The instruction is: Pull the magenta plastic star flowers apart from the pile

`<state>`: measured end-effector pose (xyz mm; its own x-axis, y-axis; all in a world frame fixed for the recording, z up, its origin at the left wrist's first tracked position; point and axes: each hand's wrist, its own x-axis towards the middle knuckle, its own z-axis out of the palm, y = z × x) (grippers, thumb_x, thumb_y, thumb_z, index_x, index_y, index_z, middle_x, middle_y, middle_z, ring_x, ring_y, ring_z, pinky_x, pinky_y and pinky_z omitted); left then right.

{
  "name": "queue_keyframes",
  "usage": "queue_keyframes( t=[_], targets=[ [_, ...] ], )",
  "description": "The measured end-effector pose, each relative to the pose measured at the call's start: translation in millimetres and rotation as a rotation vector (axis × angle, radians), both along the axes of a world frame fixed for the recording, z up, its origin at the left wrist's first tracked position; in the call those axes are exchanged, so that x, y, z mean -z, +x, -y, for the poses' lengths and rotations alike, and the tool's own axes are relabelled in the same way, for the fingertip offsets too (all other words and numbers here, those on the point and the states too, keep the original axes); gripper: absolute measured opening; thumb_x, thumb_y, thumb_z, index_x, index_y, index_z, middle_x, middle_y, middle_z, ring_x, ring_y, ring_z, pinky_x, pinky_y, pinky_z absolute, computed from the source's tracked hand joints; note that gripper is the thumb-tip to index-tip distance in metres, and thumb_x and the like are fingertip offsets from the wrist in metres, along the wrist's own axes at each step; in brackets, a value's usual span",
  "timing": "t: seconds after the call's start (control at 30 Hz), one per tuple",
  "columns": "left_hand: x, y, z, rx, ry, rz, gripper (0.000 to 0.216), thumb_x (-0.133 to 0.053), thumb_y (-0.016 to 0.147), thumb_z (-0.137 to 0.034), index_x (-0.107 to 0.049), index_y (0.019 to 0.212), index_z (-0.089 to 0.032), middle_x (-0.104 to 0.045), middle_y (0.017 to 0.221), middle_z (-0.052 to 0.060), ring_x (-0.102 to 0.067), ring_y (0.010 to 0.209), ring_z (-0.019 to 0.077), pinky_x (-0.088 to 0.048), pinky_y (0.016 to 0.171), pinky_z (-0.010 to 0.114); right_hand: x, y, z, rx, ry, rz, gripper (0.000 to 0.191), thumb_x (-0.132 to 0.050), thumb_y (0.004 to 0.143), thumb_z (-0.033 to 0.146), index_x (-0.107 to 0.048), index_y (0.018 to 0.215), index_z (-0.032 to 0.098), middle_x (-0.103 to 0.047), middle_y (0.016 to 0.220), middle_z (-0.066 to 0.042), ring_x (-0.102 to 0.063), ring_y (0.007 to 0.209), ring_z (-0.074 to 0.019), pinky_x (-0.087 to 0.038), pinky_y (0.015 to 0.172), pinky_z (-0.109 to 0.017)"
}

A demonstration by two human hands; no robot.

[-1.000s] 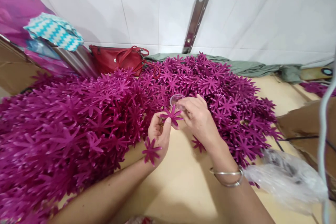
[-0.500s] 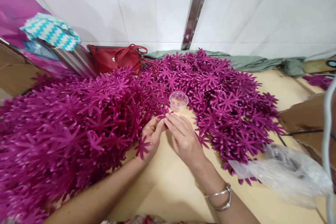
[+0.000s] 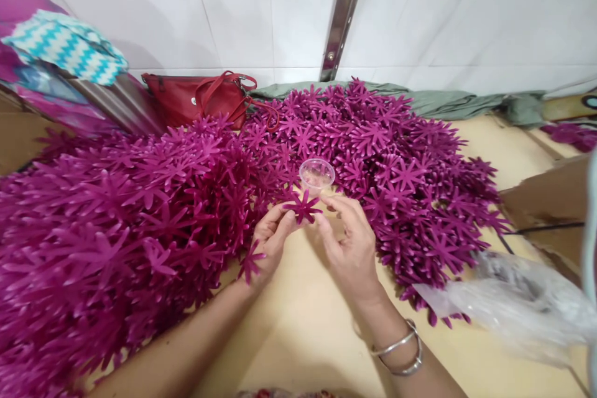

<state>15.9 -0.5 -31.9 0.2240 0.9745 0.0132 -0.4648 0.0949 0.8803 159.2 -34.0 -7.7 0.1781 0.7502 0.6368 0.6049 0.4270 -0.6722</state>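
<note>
“Left hand (image 3: pixel 271 235) first: does it hold anything?”

“Yes, a purple flower (image 3: pixel 304 207), pinched by its near edge between thumb and fingers, over the counter (image 3: pixel 298 329). Centre a clock on that flower, with twelve at the wall (image 3: pixel 387 18). Leftmost, around nine, lies the left heap (image 3: pixel 93 217) of similar flowers. Between seven and eight come a second flower (image 3: pixel 250 262), lying against the wrist end of the left hand, then the left hand itself.”

“What keeps the second one there?”

“I can't tell; its underside is hidden.”

“And the pinched flower's long axis?”

“It has none to speak of: petals fan out all round, its face turned up. At one o'clock, just past it, stands the clear cup (image 3: pixel 317 174); whether a petal touches it, I can't say.”

“Which of the hands is nearer the flower?”

“The left, since it has the grip. The right hand (image 3: pixel 351 241) is at four, thumb and forefinger parted, their gap facing the three o'clock petal. I see nothing held there, and can't tell whether a tip touches that petal.”

“Farther right?”

“The right heap (image 3: pixel 402 177), between two and three.”
</note>
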Motion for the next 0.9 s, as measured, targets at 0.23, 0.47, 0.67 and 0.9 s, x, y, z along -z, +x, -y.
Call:
queue_keyframes(
  t=[0.23,0.47,0.67,0.9],
  targets=[
    [-4.1,1.5,2.8,-0.056,0.033,-0.014,0.037,-0.081,0.087,-0.039,-0.071,0.119,-0.024,-0.075,0.11,0.004,-0.075,0.099,0.0167,-0.06,0.095,0.03,1.7,-3.2,1.7,-0.04,-0.067,-0.21,0.011,-0.069,0.095,0.017,-0.072,0.102,0.025,-0.073,0.106,-0.006,-0.069,0.106,-0.0228,-0.057,0.097,-0.043],
    [1.4,-1.1,-2.0,-0.009,-0.009,-0.021,0.038,-0.085,0.082,-0.039,-0.075,0.112,-0.019,-0.08,0.111,0.008,-0.075,0.098,0.0193,-0.061,0.082,0.027,7.5,-2.4,1.5,-0.07,0.01,0.134,0.031,-0.059,0.094,0.005,-0.071,0.113,0.026,-0.066,0.117,-0.01,-0.064,0.115,-0.0248,-0.055,0.101,-0.045],
    [4.8,-0.1,-5.9,-0.031,0.0,-0.009,0.037,-0.086,0.082,-0.034,-0.074,0.113,-0.018,-0.082,0.105,0.007,-0.077,0.094,0.0179,-0.06,0.085,0.027,4.3,-2.6,3.4,0.0,0.004,-0.024,0.039,-0.047,0.093,0.001,-0.065,0.119,0.024,-0.063,0.127,-0.011,-0.059,0.127,-0.0242,-0.046,0.114,-0.049],
    [4.7,-0.7,-4.6,-0.026,0.066,-0.034,0.031,-0.086,0.081,-0.033,-0.076,0.106,-0.019,-0.081,0.105,0.007,-0.075,0.096,0.0186,-0.058,0.09,0.031,6.0,-4.1,1.9,-0.071,-0.236,-0.404,0.012,-0.065,0.098,0.029,-0.071,0.107,0.024,-0.071,0.113,-0.007,-0.067,0.107,-0.0227,-0.054,0.094,-0.039]
  ],
)
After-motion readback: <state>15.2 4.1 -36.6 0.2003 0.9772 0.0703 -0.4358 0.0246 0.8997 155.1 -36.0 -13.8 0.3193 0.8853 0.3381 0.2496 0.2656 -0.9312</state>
